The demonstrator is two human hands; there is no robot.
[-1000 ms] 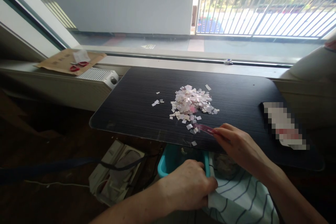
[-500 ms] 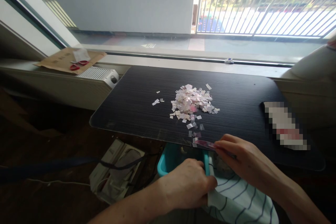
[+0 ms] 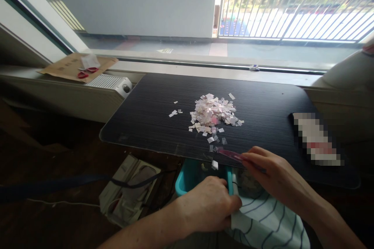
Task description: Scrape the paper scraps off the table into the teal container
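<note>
A heap of small white and pinkish paper scraps [image 3: 212, 111] lies mid-table, with a few loose pieces trailing toward the near edge. My right hand [image 3: 263, 165] is closed on a flat, see-through pink strip-like tool [image 3: 230, 154], whose tip is among those stray pieces; its exact kind is unclear. Just past the table edge, a white scrap [image 3: 215, 165] shows over the turquoise bin [image 3: 181, 181]. My left hand [image 3: 212, 202] is closed around the bin's right rim, its fingertips partly hidden. Striped pale green cloth [image 3: 271, 221] lies right beside it.
The dark tabletop [image 3: 140, 113] meets a window sill. A blurred-out flat object [image 3: 317, 138] lies on its right side. Red-handled scissors [image 3: 87, 72] rest on a brown envelope [image 3: 64, 66] at left. Below stands an open box [image 3: 131, 190] with a cable and strap nearby.
The pink tool in my right hand has shifted slightly away from the table edge. A white scrap has gone over the edge above the bin. My left hand stays put.
</note>
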